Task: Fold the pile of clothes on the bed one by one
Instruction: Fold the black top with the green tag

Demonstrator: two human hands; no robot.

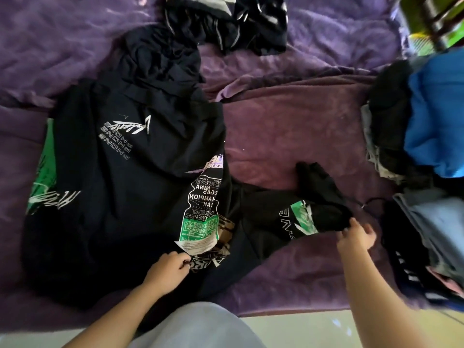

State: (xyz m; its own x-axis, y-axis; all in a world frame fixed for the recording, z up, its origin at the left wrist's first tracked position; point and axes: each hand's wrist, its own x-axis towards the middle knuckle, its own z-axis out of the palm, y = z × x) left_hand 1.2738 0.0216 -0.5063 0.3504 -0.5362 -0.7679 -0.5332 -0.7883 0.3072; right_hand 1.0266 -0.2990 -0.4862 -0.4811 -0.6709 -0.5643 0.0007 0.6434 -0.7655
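Note:
A black hoodie (120, 187) with white and green prints lies spread on the purple bed cover, hood toward the far side. Its right sleeve (288, 214) stretches out to the right. My left hand (170, 268) pinches the hoodie's fabric near the lower hem, beside a white and green print. My right hand (356, 234) grips the cuff end of the sleeve, lifted slightly off the bed.
A pile of clothes (426, 126), blue, black and grey, sits at the right edge. Another dark garment (226, 21) lies at the far side. The purple blanket (288, 136) covers the bed; its near edge meets a pale floor (313, 330).

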